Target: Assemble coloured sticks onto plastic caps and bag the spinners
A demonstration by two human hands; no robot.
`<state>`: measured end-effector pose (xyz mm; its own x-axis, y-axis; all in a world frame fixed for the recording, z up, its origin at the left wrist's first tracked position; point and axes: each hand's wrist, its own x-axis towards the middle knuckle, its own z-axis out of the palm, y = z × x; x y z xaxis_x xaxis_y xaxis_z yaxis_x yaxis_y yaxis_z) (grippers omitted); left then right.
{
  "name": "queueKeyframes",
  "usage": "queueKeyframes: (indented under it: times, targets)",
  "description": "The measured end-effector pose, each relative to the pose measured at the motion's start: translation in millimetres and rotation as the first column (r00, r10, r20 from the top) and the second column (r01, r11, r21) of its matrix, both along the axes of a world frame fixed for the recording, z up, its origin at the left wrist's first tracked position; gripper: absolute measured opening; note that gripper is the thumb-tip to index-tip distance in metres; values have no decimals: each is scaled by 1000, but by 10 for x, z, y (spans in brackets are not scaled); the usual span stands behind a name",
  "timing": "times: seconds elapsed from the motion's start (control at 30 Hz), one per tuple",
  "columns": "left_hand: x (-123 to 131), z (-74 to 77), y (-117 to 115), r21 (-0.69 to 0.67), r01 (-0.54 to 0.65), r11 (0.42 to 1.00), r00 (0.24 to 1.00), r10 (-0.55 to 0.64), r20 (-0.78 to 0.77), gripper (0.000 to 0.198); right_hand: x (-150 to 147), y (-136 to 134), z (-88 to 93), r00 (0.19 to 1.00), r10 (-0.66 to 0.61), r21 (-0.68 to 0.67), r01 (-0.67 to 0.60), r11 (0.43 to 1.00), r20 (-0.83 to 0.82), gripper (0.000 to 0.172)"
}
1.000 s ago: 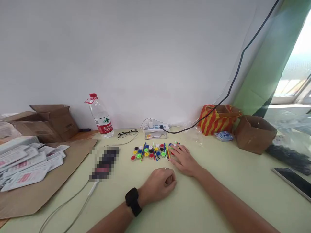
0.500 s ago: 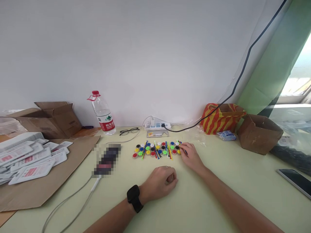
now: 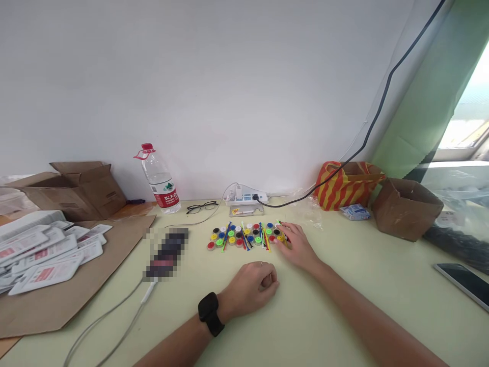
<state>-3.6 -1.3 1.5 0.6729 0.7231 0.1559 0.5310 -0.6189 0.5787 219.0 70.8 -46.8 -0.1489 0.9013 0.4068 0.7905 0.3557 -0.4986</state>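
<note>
Small round lidded pots [image 3: 232,240] in red, yellow, green, blue, black and white stand in rows on the table, their sides pale. Bundles of thin coloured sticks [image 3: 245,236] lie slantwise between groups of them. At the right end of the rows is my right hand [image 3: 300,248], thumb and fingers apart around the last pots and sticks; it covers part of them, and I see nothing gripped. My left hand [image 3: 250,286] rests curled on the table in front, with nothing visible in it. A black watch [image 3: 210,312] sits on the left wrist.
Along the wall stand a large water bottle [image 3: 162,186], glasses [image 3: 201,207], a power strip [image 3: 246,196], a striped bag [image 3: 328,188] and a cardboard box [image 3: 407,209]. White packets [image 3: 57,265] lie on cardboard at left. Phones [image 3: 464,284] flank both sides; cables cross the left.
My right hand has shifted slightly left over the end of the rows, and its thumb has spread away from the fingers. The left hand stays still. The view has shifted a little.
</note>
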Motion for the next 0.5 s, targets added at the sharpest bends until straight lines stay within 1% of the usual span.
queueKeyframes:
  times: [0.13,0.2,0.27,0.37,0.43,0.5]
  targets:
    - [4,7,8,3,-3,1000,1000,3,-9,4,-40,1,30,988,-60,-95,74,993,142,64]
    - [7,11,9,3,-5,1000,1000,5,-10,4,-51,-3,39,982,-60,-132,84,988,180,65]
    - [9,13,9,4,-3,1000,1000,3,-9,4,-52,-7,39,981,-38,-140,65,988,190,63]
    - [10,14,6,6,-2,1000,1000,2,-7,4,-35,2,22,991,-29,-82,40,996,127,59]
    - [10,16,6,2,-4,1000,1000,4,-6,4,-16,15,5,999,-39,-14,40,999,33,56]
    - [9,21,6,-3,-6,1000,1000,6,-6,4,3,25,-9,996,-55,61,59,996,-67,47]
